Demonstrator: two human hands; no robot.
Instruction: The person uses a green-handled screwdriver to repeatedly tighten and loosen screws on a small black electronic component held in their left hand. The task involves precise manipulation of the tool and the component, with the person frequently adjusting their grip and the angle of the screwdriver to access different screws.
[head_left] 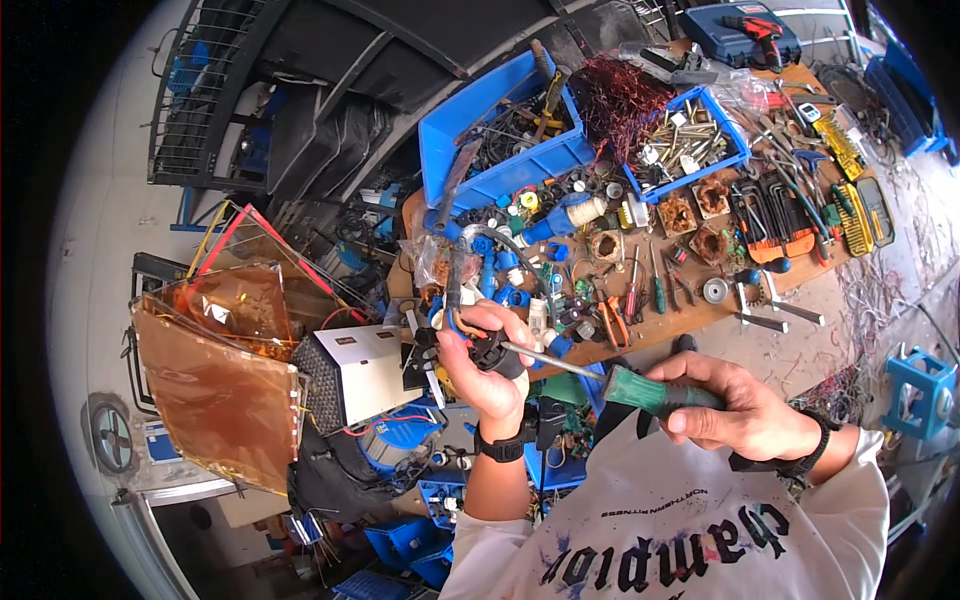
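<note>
My left hand [484, 392] is closed round a black, round, plug-like part [492, 352], its thumb and fingers on the sides. A dark cable [455, 285] rises from that hand toward the table, with orange-brown wire showing near the fingers. In my right hand [745, 412] is a screwdriver [650, 392] with a green handle, gripped from the side. Its metal shaft points left and its tip meets the black part, where my left fingers partly hide the contact. Both hands are raised in front of my body, off the table's near edge.
On the wooden table [650, 328] lie orange-handled pliers [612, 320], a red screwdriver [632, 285] and several hand tools. Blue bins [520, 165] of parts stand farther back, beside tangled red wire [620, 95]. Large brown sheets [220, 380] lean at left.
</note>
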